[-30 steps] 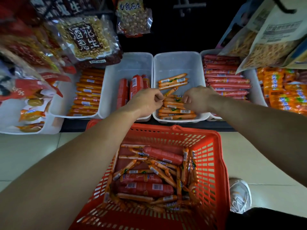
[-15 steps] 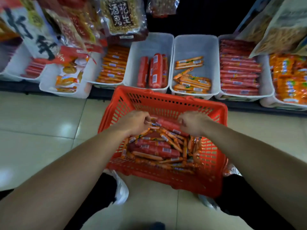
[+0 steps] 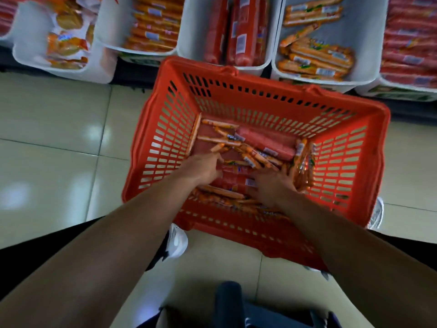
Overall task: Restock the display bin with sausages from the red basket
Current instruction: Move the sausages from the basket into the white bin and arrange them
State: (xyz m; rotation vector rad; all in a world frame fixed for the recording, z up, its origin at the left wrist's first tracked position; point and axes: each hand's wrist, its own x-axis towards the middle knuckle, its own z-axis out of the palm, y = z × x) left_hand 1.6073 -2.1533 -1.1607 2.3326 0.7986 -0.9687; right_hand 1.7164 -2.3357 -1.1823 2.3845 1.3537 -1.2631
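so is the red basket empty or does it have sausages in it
Not empty: the red basket holds a loose pile of thin orange sausages and some thick red sausages.

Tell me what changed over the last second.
Both hands left the display bin and dropped into the red basket. The left hand now reaches among the thin sausages, and the right hand lies over the pile nearer the right wall. Blur hides whether either grips one. The basket stayed on the floor before the bin, whose stock looks unchanged.
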